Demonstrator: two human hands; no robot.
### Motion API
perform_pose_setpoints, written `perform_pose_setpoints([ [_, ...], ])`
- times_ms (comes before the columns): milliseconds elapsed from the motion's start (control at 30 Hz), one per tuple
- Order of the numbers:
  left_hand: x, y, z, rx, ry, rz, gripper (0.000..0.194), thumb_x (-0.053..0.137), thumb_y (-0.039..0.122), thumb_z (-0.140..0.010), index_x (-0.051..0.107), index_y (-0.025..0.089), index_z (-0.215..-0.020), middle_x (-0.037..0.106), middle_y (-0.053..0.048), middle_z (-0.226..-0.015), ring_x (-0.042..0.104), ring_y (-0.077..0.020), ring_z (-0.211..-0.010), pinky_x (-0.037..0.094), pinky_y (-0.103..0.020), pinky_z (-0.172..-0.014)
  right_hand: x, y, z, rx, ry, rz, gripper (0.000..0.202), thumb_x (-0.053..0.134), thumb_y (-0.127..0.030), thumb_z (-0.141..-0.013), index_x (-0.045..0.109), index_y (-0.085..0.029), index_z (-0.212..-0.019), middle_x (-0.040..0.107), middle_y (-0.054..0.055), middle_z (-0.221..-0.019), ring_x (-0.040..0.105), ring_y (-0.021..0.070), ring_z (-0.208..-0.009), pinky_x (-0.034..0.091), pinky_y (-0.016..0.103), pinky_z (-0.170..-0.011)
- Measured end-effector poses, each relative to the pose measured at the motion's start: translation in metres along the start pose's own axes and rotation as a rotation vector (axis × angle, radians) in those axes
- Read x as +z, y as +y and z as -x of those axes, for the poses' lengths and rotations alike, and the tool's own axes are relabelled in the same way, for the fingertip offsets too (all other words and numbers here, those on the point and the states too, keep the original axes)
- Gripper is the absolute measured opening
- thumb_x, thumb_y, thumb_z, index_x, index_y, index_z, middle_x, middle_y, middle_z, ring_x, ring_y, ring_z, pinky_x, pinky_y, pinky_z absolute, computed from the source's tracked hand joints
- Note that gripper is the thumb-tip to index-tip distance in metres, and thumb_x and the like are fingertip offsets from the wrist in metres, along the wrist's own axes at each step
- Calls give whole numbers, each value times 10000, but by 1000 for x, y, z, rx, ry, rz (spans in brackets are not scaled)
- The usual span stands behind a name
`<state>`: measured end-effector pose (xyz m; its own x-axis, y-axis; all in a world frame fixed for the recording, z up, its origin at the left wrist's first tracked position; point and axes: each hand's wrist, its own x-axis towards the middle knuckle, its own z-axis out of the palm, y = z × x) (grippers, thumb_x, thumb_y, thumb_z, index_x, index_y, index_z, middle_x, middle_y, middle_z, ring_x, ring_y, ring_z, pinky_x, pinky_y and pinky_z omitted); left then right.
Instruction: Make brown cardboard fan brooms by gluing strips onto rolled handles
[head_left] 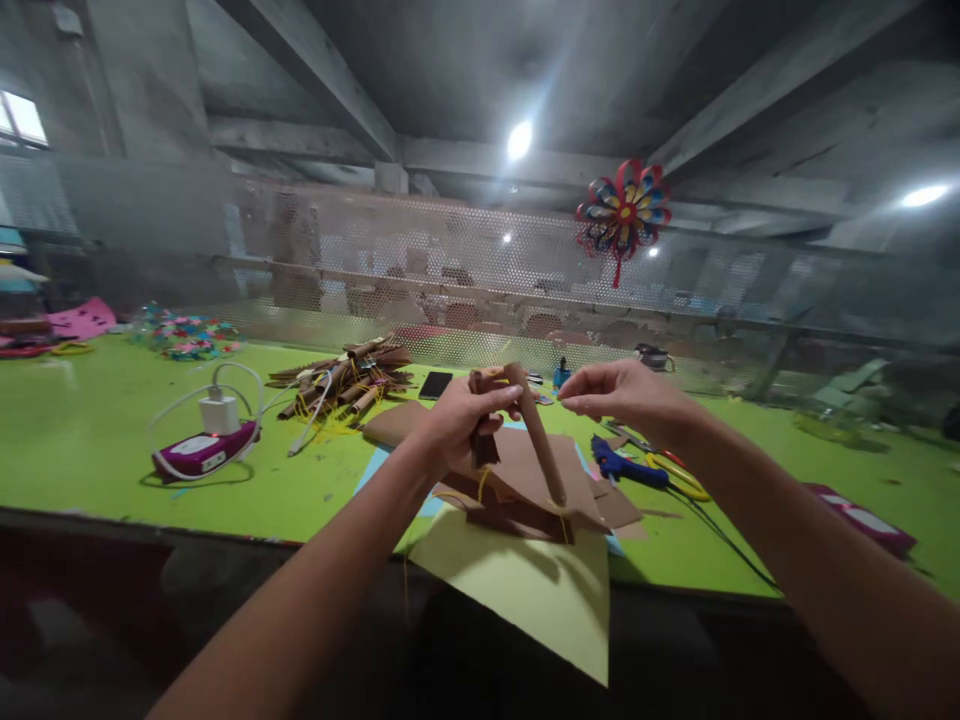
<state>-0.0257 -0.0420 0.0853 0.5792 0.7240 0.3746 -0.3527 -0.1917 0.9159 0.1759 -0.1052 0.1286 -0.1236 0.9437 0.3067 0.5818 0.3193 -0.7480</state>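
My left hand (469,410) is closed around brown rolled paper tubes (541,445) tied with yellow string (484,487). One tube slants down to the right from my fingers, and a shorter dark one stands in my grip. My right hand (626,395) is raised to the right of the tubes, apart from them. Its thumb and fingertips are pinched together; anything between them is too small to make out. Below the hands lie brown card sheets (559,462) and a pale yellow sheet (525,590) that overhangs the table's front edge.
On the green table (300,500), a blue glue gun (630,468) and yellow-handled scissors (679,475) lie at right. A pile of tied tubes (349,380), a phone (435,385) and a purple power strip (206,450) are at left. Behind stands a perforated screen (420,240) with a colourful pinwheel (626,212).
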Motion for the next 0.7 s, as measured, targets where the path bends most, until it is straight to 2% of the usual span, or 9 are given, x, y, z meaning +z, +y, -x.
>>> perform_pose_setpoints([
  [100, -7, 6, -3, 35, 30, 55, 225, 684, 205, -678, 623, 122, -878, 650, -94, -867, 447, -65, -579, 163, -184, -403, 9, 15, 9, 26, -52, -150, 185, 659, -271, -646, 683, -162, -793, 651, 53, -764, 548, 137, -669, 426, 257, -581],
  [200, -12, 9, -5, 74, 48, 88, 202, 676, 190, -692, 616, 120, -871, 649, -97, -884, 447, -56, -580, 172, -165, -394, 24, 27, 18, 48, -197, -363, 312, 650, -249, -648, 670, -171, -950, 657, 95, -985, 586, 193, -868, 467, 270, -644],
  [267, -15, 10, -5, 90, 46, 90, 204, 672, 195, -701, 616, 115, -880, 647, -106, -897, 454, -55, -588, 182, -153, -390, 37, 32, 23, 69, -276, -465, 395, 669, -245, -637, 647, -184, -1026, 644, 101, -1045, 588, 205, -899, 470, 262, -620],
  [367, -17, 9, -5, 97, 54, 86, 229, 682, 206, -692, 622, 112, -893, 647, -109, -904, 466, -55, -599, 200, -142, -388, 56, 39, 28, 154, -278, -539, 376, 702, -297, -638, 653, -156, -984, 677, 101, -849, 611, 175, -733, 428, 232, -502],
  [467, -22, 7, -4, 121, 97, 63, 241, 696, 212, -678, 625, 106, -882, 646, -100, -877, 470, -52, -593, 208, -137, -386, 68, 48, 32, 231, -207, -524, 314, 692, -380, -669, 656, -125, -849, 626, 42, -589, 535, 102, -475, 353, 207, -407],
  [600, -31, 1, -3, 107, 172, 56, 233, 706, 218, -667, 613, 106, -848, 645, -92, -849, 480, -53, -575, 209, -141, -380, 71, 64, 38, 274, -159, -449, 324, 653, -459, -694, 637, -136, -704, 587, 11, -494, 451, 61, -361, 300, 189, -368],
  [700, -35, -5, -3, 107, 236, 69, 248, 714, 209, -654, 599, 111, -850, 637, -77, -846, 489, -51, -564, 205, -138, -371, 68, 72, 41, 210, -115, -372, 383, 603, -515, -718, 653, -138, -750, 600, 19, -519, 478, 74, -381, 334, 197, -388],
])
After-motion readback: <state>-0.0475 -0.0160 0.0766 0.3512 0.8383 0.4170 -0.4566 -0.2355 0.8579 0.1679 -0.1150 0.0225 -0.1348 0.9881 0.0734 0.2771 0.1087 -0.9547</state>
